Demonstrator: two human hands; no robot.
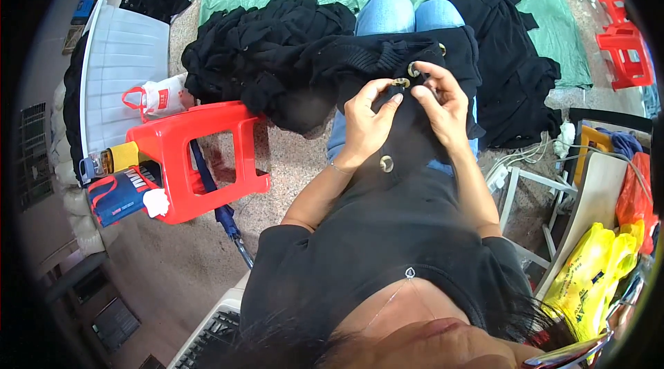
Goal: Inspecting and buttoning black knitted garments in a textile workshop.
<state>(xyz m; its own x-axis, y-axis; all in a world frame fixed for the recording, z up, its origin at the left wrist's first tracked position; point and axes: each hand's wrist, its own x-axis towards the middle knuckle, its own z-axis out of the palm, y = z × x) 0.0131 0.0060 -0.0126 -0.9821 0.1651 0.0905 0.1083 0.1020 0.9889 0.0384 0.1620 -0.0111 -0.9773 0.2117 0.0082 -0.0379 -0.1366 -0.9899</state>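
A black knit garment (387, 54) with large mottled brown-and-cream buttons lies across my lap. My left hand (370, 120) is closed in a pinch on a button (400, 82), between thumb and index finger. Just to its right, my right hand (446, 103) is also closed, its index fingertip against another button (413, 69); its thumb hides what lies under it. One more button (442, 50) shows farther out on the garment, and another (386, 163) nearer my body. The cloth between my fingers is mostly hidden.
Left are a heap of black garments (256, 44), a red plastic stool (187, 137) with bags on it, and a pale plastic tub (128, 65). Black garments (512, 78) lie right, over a green sheet (560, 51). A yellow bag (588, 275) rests at the lower right.
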